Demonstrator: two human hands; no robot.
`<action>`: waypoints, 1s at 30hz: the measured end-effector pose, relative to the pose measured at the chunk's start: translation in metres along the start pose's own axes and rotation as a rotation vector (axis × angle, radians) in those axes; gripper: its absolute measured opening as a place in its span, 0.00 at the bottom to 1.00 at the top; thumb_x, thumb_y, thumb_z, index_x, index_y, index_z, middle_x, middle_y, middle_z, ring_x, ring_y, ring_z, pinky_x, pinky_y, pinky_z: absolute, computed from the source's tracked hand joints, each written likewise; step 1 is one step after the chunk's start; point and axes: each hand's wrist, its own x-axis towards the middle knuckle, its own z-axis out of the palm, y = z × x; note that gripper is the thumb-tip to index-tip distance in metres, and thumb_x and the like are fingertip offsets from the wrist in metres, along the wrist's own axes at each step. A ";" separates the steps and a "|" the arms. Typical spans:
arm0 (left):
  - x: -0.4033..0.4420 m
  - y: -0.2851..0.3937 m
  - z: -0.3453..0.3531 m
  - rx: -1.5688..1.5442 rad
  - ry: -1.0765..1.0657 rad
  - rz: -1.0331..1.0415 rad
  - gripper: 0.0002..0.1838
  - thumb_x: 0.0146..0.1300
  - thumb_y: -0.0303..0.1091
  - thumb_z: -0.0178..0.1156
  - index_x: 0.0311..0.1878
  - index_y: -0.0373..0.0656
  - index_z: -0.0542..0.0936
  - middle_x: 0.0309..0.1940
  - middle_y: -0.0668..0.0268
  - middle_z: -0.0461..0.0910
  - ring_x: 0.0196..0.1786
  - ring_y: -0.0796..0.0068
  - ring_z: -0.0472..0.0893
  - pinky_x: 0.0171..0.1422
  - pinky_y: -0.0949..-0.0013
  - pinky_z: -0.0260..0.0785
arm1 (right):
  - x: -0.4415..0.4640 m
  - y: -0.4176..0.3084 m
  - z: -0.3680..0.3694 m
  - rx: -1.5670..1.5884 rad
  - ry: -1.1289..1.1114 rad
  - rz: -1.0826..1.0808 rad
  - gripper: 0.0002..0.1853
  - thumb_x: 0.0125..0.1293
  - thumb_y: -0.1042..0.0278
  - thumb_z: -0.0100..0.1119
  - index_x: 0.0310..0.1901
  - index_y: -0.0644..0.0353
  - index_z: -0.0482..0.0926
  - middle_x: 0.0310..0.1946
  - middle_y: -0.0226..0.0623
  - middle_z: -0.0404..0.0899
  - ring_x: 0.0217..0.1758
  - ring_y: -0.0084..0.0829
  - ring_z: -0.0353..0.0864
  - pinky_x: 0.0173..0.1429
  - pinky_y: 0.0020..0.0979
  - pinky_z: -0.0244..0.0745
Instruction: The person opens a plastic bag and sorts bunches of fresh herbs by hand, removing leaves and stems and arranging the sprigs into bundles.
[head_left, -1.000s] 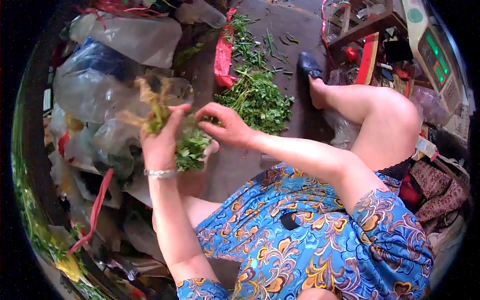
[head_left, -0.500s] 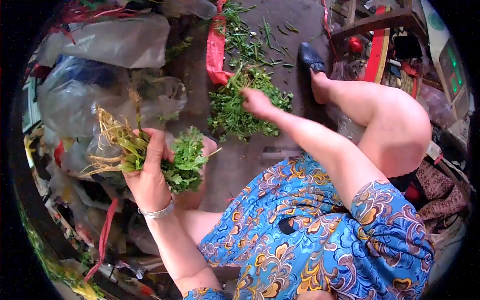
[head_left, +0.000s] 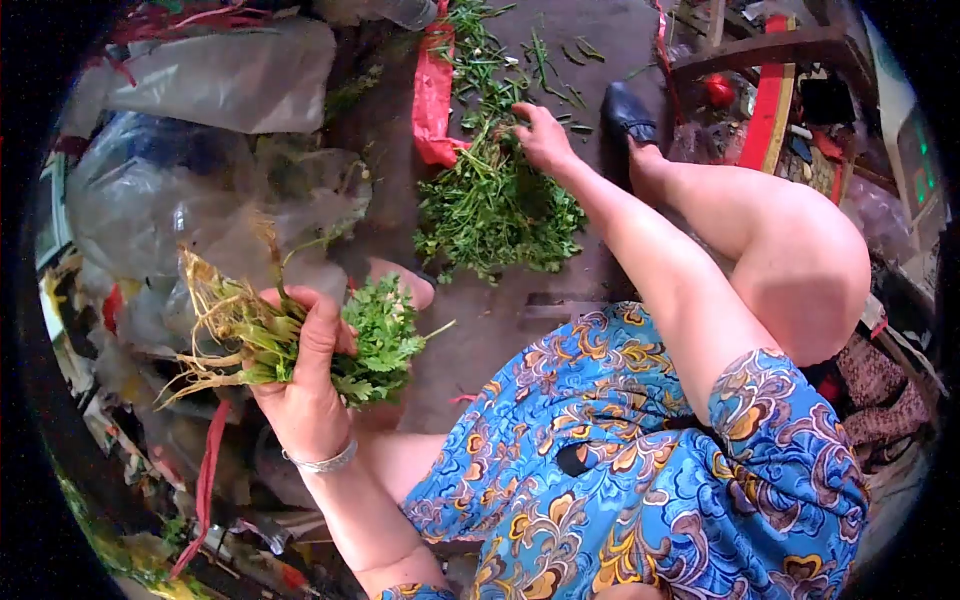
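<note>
A bunch of leafy herbs (head_left: pixel 385 338) is gripped in my left hand (head_left: pixel 310 405), at the left of the view. Its pale, stringy roots stick out to the left and its green leaves hang out to the right. My right hand (head_left: pixel 545 140) reaches over the upper right part of a green herb pile (head_left: pixel 500 220) on the dark floor. Its fingers are apart, and I make out nothing between them. A red plastic strip (head_left: pixel 433 95) lies along the left side of the pile.
Clear plastic bags (head_left: pixel 160 200) and other litter fill the left side. Loose green stems (head_left: pixel 545 60) are scattered on the floor beyond the pile. A black shoe (head_left: pixel 628 112) is on my foot. A wooden frame (head_left: pixel 760 50) and a scale (head_left: pixel 905 140) stand at the upper right.
My right hand left the held bunch, went to the pile, then moved farther up and right over it. My left hand kept the bunch and moved lower.
</note>
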 end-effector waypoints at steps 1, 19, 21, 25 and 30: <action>0.000 0.001 0.002 0.007 0.006 -0.003 0.11 0.59 0.24 0.65 0.43 0.38 0.74 0.31 0.67 0.76 0.26 0.79 0.73 0.31 0.75 0.67 | 0.005 0.005 0.005 0.006 -0.019 -0.019 0.20 0.59 0.66 0.54 0.54 0.58 0.75 0.53 0.51 0.74 0.57 0.49 0.74 0.60 0.43 0.69; -0.020 -0.007 -0.028 -0.051 -0.137 0.192 0.04 0.59 0.26 0.65 0.36 0.42 0.79 0.25 0.77 0.76 0.24 0.89 0.71 0.27 0.82 0.61 | -0.047 -0.062 -0.047 0.021 -0.447 -0.350 0.16 0.58 0.53 0.63 0.36 0.60 0.82 0.28 0.38 0.82 0.31 0.33 0.79 0.36 0.36 0.72; -0.019 -0.015 -0.034 -0.016 -0.170 0.274 0.05 0.58 0.26 0.65 0.35 0.41 0.78 0.22 0.77 0.74 0.22 0.88 0.70 0.25 0.82 0.60 | -0.051 -0.085 -0.048 0.188 -0.635 -0.182 0.16 0.58 0.56 0.66 0.38 0.62 0.82 0.30 0.33 0.81 0.30 0.25 0.76 0.35 0.32 0.72; -0.008 -0.033 -0.042 0.019 -0.278 0.377 0.05 0.58 0.27 0.65 0.37 0.40 0.80 0.24 0.75 0.76 0.23 0.86 0.72 0.25 0.79 0.63 | -0.073 -0.119 -0.064 -0.281 -0.505 -0.566 0.13 0.60 0.63 0.64 0.40 0.65 0.81 0.30 0.35 0.82 0.28 0.23 0.77 0.35 0.30 0.74; 0.005 -0.059 -0.037 0.036 -0.338 0.367 0.10 0.53 0.25 0.69 0.38 0.41 0.80 0.28 0.75 0.79 0.29 0.86 0.75 0.32 0.79 0.67 | -0.125 -0.204 -0.127 0.055 -0.653 -0.519 0.09 0.63 0.68 0.59 0.38 0.65 0.79 0.27 0.29 0.78 0.25 0.19 0.74 0.30 0.24 0.69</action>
